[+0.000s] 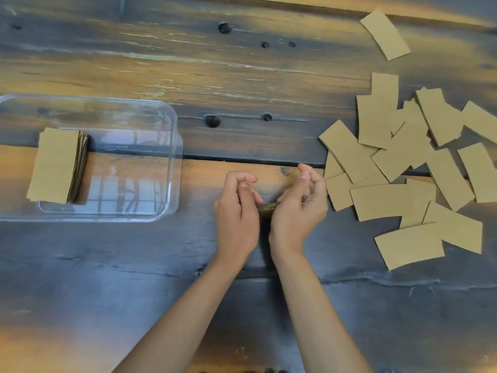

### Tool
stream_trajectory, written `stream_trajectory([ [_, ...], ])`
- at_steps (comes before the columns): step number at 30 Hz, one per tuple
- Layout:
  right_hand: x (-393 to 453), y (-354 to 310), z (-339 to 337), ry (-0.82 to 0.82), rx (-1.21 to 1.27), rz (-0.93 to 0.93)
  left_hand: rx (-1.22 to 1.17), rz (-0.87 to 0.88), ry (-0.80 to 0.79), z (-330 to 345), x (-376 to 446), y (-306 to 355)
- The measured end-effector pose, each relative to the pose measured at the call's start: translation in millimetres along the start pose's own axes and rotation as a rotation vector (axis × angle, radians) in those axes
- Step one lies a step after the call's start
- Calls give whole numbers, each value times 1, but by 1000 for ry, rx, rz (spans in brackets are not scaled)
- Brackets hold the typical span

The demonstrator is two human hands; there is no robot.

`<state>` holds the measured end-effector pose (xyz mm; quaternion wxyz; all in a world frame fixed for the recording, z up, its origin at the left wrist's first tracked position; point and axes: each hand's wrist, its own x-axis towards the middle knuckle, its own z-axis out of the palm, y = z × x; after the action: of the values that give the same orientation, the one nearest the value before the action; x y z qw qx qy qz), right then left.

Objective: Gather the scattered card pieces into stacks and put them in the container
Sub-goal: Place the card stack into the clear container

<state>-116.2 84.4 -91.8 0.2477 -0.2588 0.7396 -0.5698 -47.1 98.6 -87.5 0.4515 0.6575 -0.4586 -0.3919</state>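
A small stack of brown card pieces [266, 207] is held edge-on between my left hand [236, 211] and my right hand [298, 208] at the table's middle; only its near edge shows. Both hands curl around its ends. A clear plastic container [172, 157] stands on the left, with one stack of card pieces [57, 164] leaning against its left wall. Several loose card pieces [398, 157] lie scattered and overlapping on the right. A single card piece [385, 35] lies apart at the top right.
The dark wooden table [134, 265] has knot holes [212, 121] and a long gap between planks behind my hands. The scattered pile reaches the frame's right edge.
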Motion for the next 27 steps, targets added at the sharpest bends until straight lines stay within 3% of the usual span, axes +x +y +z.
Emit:
stream_trajectory([
  [5,14,-25,3,-64,-160,-217,84,149,-507,-41,4,23],
  [7,17,-46,4,-92,-220,-310,111,210,-616,-64,12,36],
  [12,-4,-105,26,-205,-249,-505,192,399,-429,-104,25,78],
  [15,-30,-136,43,-399,-191,-544,143,349,-287,-137,30,88],
  [18,-52,-151,59,-596,-99,-369,61,196,-138,-175,38,80],
  [21,-70,-152,72,-822,-44,30,-67,59,67,-209,47,68],
  [24,-89,-150,88,-1075,-2,333,-287,-83,117,-235,55,59],
  [27,-106,-138,106,-1032,-70,379,-284,-250,66,-252,64,39],
])
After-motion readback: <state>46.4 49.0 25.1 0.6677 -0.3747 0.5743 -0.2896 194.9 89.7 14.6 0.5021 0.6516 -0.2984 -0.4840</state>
